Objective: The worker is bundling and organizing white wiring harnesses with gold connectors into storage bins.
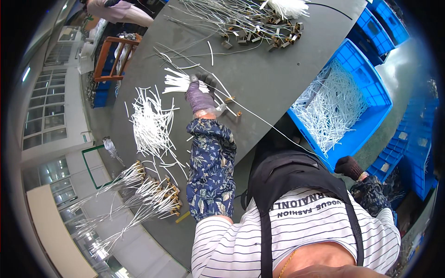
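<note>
My left hand (200,92), in a grey and purple glove, is closed around a bundle of short white tubes (176,81) at the table. Long thin white wires run past its fingers, and two small brass-coloured end pieces (238,113) lie just right of the wrist. One long wire (269,124) stretches from there over the table edge toward my lap. My right hand (348,167), in a dark glove, is curled beside the near corner of the blue bin (371,127). Whether the wire reaches its fingers, I cannot make out.
A loose pile of white tubes (150,123) lies left on the grey table (273,74). Wires with metal blocks (278,37) lie at the far side. Brass-ended wire bundles (153,194) are at the near left. White tubes (333,106) fill the bin. Another person (120,11) stands far left.
</note>
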A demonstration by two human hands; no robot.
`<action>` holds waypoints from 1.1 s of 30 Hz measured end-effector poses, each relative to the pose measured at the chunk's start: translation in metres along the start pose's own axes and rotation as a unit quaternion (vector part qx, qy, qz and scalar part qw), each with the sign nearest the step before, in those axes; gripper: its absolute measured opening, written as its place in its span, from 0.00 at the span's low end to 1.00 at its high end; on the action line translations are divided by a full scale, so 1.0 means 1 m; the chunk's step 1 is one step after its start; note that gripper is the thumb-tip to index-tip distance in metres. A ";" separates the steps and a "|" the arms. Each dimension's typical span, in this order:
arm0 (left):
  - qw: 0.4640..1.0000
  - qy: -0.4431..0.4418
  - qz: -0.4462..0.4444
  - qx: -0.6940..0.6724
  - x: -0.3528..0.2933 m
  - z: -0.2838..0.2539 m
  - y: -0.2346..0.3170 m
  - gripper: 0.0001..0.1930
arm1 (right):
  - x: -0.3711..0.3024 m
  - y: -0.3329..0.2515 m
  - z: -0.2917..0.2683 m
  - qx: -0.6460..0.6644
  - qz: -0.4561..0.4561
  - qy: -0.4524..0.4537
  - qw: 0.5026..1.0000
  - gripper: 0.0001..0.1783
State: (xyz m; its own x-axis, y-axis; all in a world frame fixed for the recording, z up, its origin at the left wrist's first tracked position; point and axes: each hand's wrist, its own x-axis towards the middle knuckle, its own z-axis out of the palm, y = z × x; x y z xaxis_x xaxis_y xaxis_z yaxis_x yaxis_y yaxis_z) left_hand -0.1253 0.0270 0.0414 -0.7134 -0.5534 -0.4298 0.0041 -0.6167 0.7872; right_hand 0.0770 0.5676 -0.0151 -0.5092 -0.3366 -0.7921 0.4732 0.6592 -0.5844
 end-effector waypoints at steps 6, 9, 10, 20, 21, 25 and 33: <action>0.993 -0.066 -0.055 0.081 -0.036 0.001 -0.018 0.10 | 0.007 -0.021 0.005 0.036 -0.010 -0.021 0.999 0.08; 0.946 -0.177 -0.136 0.236 -0.099 0.017 -0.052 0.16 | 0.020 -0.040 0.012 0.074 -0.026 -0.026 0.997 0.08; 0.900 -0.266 -0.213 0.271 -0.112 0.020 -0.051 0.16 | 0.023 -0.046 0.012 0.074 -0.089 -0.028 0.993 0.08; 0.957 -0.079 0.042 0.277 -0.076 -0.012 -0.015 0.15 | 0.084 -0.131 0.004 -0.052 -0.222 -0.028 0.973 0.08; 0.959 -0.090 0.034 0.265 -0.071 -0.019 -0.016 0.14 | 0.086 -0.141 0.003 -0.085 -0.163 -0.025 0.983 0.09; 0.988 0.083 0.108 0.070 -0.055 -0.048 -0.019 0.18 | 0.080 -0.171 0.007 -0.084 -0.112 -0.046 0.989 0.12; 0.973 -0.010 -0.053 -0.225 -0.006 -0.091 -0.014 0.14 | 0.061 -0.147 0.021 -0.111 -0.132 -0.104 0.980 0.09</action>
State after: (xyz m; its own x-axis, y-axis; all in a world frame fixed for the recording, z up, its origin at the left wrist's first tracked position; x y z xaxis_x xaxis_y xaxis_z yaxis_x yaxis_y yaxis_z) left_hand -0.0572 -0.0116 -0.0070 -0.7395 -0.4648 -0.4870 0.2319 -0.8550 0.4640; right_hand -0.0084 0.4360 0.0191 -0.4248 -0.6291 -0.6509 0.1643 0.6535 -0.7389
